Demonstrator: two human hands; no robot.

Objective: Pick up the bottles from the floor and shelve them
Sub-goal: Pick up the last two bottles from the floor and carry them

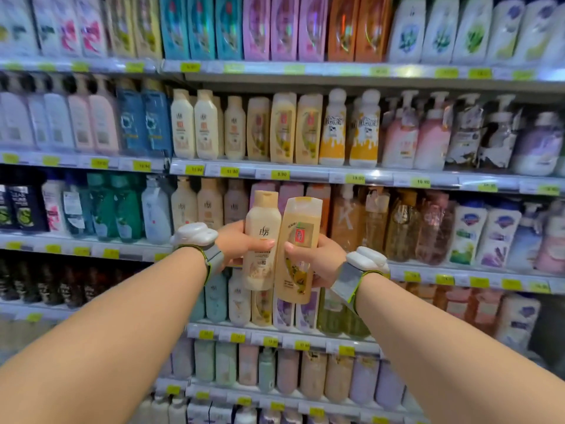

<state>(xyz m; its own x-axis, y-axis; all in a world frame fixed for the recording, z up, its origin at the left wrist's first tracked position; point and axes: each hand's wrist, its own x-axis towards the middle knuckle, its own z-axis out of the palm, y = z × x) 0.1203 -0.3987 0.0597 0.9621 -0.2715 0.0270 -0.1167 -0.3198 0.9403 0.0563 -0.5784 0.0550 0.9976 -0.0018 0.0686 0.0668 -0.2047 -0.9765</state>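
Note:
My left hand (235,246) grips a cream bottle (263,221) around its middle and holds it upright in front of the shelves. Right beside it, my right hand (318,258) grips a yellow-orange bottle (301,228) with a red label, tilted slightly to the right. The two bottles touch side by side at chest height. Matching cream bottles (195,127) and matching yellow bottles (296,130) stand on the shelf (305,172) above my hands. The floor is out of view.
Store shelving fills the view, several tiers packed with rows of shampoo and body-wash bottles. Yellow price tags (194,170) line each shelf edge. Both wrists carry white devices on grey bands (354,276).

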